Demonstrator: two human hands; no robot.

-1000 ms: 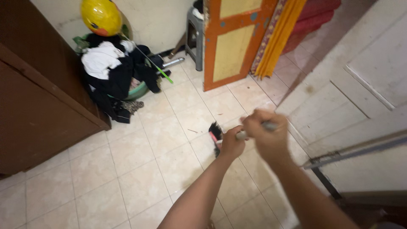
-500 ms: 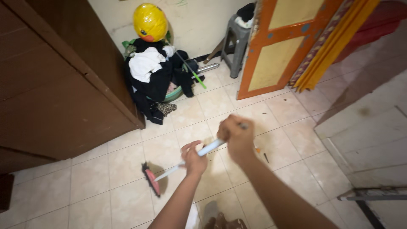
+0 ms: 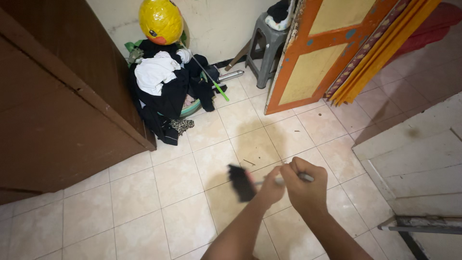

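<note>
Now both hands are wrapped around the broom's pale handle (image 3: 278, 181), low and right of centre in the frame: the left hand (image 3: 271, 185) is clenched on the shaft nearer the head, the right hand (image 3: 304, 185) is fisted just behind it with the handle's end poking out past the knuckles. The broom head (image 3: 241, 183) is a dark blur touching or skimming the tiled floor (image 3: 144, 192), just left of the left hand, so the bristles are hard to read. Small specks and a thin splinter of debris (image 3: 249, 162) lie on the tiles just above the head, toward the middle of the frame. To do this sweep well, I'd judge the grip wants the two fists a little further apart for leverage, the head kept flat on the tile and drawn in short, even strokes so the loose bits gather rather than scatter into the grout lines. Up in the upper left, a brown wooden cabinet (image 3: 53, 106) fills the edge, and beside it a green basin heaped with dark and white laundry (image 3: 161, 86) sits against the wall, a yellow round toy head (image 3: 160, 20) above it. A grey plastic stool (image 3: 267, 48) stands at top centre beside an orange and yellow door (image 3: 317, 53), and strokes near that laundry pile should stay gentle so nothing snags.
</note>
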